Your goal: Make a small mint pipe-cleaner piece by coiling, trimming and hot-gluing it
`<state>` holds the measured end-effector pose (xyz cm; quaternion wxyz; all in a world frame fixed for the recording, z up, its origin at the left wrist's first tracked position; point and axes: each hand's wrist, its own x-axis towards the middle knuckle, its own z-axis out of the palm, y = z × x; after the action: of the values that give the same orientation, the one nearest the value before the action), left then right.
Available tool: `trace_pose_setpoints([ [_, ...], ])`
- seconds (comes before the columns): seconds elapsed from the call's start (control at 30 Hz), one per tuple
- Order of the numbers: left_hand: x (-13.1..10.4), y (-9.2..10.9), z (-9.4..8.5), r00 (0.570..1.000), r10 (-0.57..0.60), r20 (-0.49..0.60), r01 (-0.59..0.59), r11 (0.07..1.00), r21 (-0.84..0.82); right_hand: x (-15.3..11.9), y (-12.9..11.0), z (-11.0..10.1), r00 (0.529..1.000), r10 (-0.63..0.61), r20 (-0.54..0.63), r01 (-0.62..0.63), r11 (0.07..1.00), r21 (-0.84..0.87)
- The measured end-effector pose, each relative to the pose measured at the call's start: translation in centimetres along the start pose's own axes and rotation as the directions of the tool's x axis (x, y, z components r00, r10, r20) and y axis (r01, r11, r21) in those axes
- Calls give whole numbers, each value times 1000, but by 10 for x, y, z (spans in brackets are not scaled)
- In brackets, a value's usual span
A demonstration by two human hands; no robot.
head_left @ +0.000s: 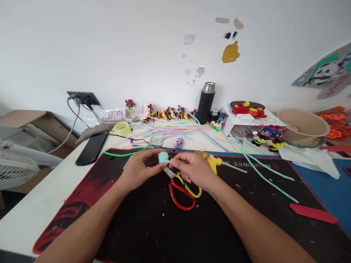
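Note:
Between the fingertips of my left hand [139, 168] is a small coil of mint-green pipe cleaner [163, 157], wound in stacked loops. My right hand [194, 168] pinches the loose end of the same strand, just right of the coil. Below both hands, scissors [183, 193] with one red and one yellow handle lie on the black mat [153, 226]; their blades are partly hidden behind the fingers. A yellow glue gun [214, 162] with a clear glue stick lies just beyond my right hand, which covers part of it.
Loose pipe cleaners [164, 131] lie along the table's back, with finished small figures [171, 113] behind them. A black thermos [206, 104] stands by the wall. Long mint pipe cleaners [265, 171] and a red strip [312, 213] lie at right; a phone [91, 149] and fan [22, 164] at left.

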<state>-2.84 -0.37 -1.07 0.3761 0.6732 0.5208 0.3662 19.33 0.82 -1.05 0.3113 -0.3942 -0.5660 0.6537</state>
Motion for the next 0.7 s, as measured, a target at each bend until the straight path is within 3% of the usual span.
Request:
trace_pose_setpoints([
  [0.2, 0, 2, 0, 997, -58, 45, 64, 986, -155, -1, -2, 1, 1000, 3, 3, -4, 998, 58],
  [0.57, -3, 0, 2, 998, -40, 57, 44, 997, -66, 1, 1, 1, 999, -5, -52, 10, 997, 79],
  [0.7, -2, 1, 2, 999, -27, 30, 30, 994, -109, 2, 3, 2, 999, -9, -50, 13, 997, 78],
])
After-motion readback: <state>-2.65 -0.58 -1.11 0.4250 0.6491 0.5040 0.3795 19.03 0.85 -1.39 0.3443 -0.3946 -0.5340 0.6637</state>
